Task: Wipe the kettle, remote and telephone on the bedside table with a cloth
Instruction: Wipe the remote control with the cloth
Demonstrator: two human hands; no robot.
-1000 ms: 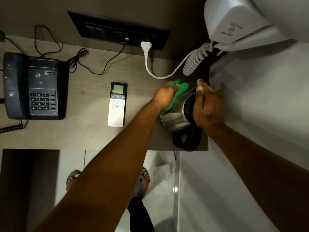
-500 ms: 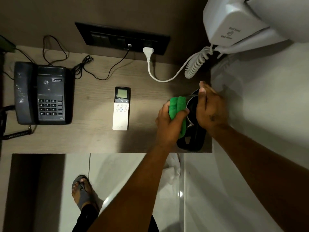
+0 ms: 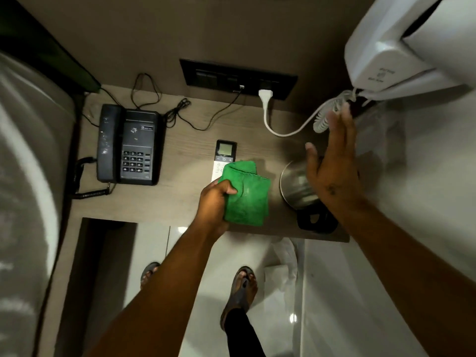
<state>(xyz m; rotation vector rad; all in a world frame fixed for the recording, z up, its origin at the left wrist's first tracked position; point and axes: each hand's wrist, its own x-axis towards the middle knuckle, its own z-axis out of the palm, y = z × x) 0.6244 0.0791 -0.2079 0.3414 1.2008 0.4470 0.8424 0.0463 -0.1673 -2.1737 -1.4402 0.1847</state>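
Telephone (image 3: 128,145), left of centre in the frame, on the wooden bedside table (image 3: 185,202): black desk set, handset lying in its cradle along the left side, keypad facing up, coiled cord trailing off the lower left corner. Judged rigid plastic and moderately light; the handset would likely shift in its cradle under a firm wipe, so steady the base by its right edge. Remote (image 3: 223,157), centre of the frame, just right of the telephone: slim white body with a small screen at the far end, its lower half hidden under the cloth. Judged very light and apt to slide on the smooth wood; best pinched by its long edges or lifted outright. Cloth (image 3: 246,195), centre: green, soft, folded thick, hanging limp over the remote's near end. Left hand (image 3: 215,202), lower centre: fingers curled and clamped on the cloth's left edge. Kettle (image 3: 296,186), right of centre, near the table's front edge: polished steel body, black handle (image 3: 314,217) pointing toward the viewer. Judged hard, slick, possibly heavy if filled; take it by the handle. Right hand (image 3: 332,173), right of centre: raised over the kettle, blurred, fingers straight and slightly apart, gripping nothing.
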